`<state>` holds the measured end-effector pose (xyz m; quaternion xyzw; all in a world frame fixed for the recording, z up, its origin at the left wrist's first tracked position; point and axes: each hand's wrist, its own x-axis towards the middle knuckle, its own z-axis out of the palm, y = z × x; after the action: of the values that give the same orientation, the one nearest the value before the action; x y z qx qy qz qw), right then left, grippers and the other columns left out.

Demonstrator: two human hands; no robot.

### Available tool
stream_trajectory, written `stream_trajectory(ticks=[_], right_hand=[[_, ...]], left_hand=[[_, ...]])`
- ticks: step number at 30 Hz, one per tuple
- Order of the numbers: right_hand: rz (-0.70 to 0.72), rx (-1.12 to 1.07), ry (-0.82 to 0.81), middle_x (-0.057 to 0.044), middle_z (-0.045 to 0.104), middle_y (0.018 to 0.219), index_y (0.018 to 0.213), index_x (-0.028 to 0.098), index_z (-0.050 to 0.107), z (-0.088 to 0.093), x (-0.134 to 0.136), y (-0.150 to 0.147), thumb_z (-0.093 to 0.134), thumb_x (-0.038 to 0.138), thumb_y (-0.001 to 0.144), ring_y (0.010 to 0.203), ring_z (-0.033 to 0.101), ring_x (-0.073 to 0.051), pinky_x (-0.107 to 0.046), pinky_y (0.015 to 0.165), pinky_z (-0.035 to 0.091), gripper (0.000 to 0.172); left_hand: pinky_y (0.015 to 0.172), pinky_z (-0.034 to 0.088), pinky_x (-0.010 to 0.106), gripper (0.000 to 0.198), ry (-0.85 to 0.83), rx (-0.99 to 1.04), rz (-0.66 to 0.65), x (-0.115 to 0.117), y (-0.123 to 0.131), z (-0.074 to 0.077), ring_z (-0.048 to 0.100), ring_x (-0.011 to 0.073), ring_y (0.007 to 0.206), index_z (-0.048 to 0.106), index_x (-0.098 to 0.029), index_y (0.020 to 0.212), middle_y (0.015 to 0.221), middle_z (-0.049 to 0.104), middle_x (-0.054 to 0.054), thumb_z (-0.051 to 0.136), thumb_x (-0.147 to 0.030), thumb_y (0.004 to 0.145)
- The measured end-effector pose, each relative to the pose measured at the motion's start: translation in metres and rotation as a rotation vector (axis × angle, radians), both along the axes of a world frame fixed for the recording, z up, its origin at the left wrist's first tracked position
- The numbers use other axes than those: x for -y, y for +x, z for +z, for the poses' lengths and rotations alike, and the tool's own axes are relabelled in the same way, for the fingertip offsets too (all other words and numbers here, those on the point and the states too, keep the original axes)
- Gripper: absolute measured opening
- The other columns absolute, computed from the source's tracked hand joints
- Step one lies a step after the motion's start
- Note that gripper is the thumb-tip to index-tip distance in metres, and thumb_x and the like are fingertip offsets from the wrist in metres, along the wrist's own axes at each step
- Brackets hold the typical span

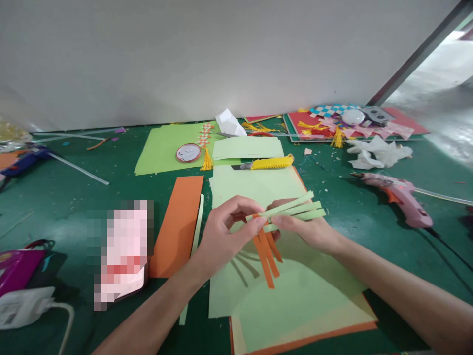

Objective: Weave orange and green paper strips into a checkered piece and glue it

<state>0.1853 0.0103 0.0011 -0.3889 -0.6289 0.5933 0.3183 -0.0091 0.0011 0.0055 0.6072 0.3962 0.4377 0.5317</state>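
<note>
Between my two hands, light green paper strips (305, 208) cross orange paper strips (266, 259) in a small weave. My left hand (236, 224) pinches the weave at its left end with thumb and fingers. On the green strips, my right hand (301, 227) presses its thumb, its fingers partly hidden behind them. The orange strips hang down from the crossing, and the green ones point right. Below the hands lie light green paper sheets (295, 305) with orange edges showing beneath. A yellow utility knife (271, 162) with its blade out rests on the sheets' far end.
A pink hot glue gun (401, 195) lies right, near crumpled tissue (379, 152). Left are an orange paper piece (179, 222), a blurred-out pink object (125, 251) and a white plug (25, 306). A woven strip with yellow tassel (207, 160) lies behind, before a grey wall (185, 59).
</note>
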Motion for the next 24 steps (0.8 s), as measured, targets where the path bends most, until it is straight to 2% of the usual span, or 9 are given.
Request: stream_trajectory(ticks=[7, 12, 24], right_hand=[[-0.070, -0.031, 0.025, 0.002, 0.057, 0.069, 0.073, 0.020, 0.060, -0.0004, -0.0009, -0.0029, 0.055, 0.042, 0.090, 0.064, 0.056, -0.011, -0.024, 0.061, 0.045, 0.028], [-0.028, -0.079, -0.004, 0.002, 0.056, 0.068, 0.073, 0.020, 0.061, -0.0024, -0.0003, -0.0024, 0.057, 0.039, 0.090, 0.064, 0.052, -0.011, -0.023, 0.059, 0.043, 0.026], [0.004, -0.068, -0.008, 0.000, 0.058, 0.070, 0.074, 0.018, 0.060, -0.0039, -0.0005, 0.0002, 0.055, 0.041, 0.090, 0.066, 0.051, -0.012, -0.026, 0.061, 0.041, 0.028]], left_hand=[[0.062, 0.047, 0.020, 0.006, -0.008, 0.005, -0.054, 0.0011, 0.0006, 0.0028, 0.058, 0.0086, 0.068, 0.062, -0.022, 0.086, 0.076, 0.062, -0.003, 0.066, -0.018, 0.083], [0.060, 0.045, 0.018, 0.011, -0.035, -0.007, -0.102, 0.0019, 0.0001, 0.0056, 0.054, 0.0076, 0.068, 0.059, -0.022, 0.087, 0.076, 0.059, -0.004, 0.067, -0.016, 0.081], [0.056, 0.044, 0.020, 0.016, -0.074, 0.005, -0.118, 0.0018, 0.0019, 0.0080, 0.054, 0.0081, 0.060, 0.051, -0.020, 0.080, 0.069, 0.055, -0.004, 0.066, -0.018, 0.081]])
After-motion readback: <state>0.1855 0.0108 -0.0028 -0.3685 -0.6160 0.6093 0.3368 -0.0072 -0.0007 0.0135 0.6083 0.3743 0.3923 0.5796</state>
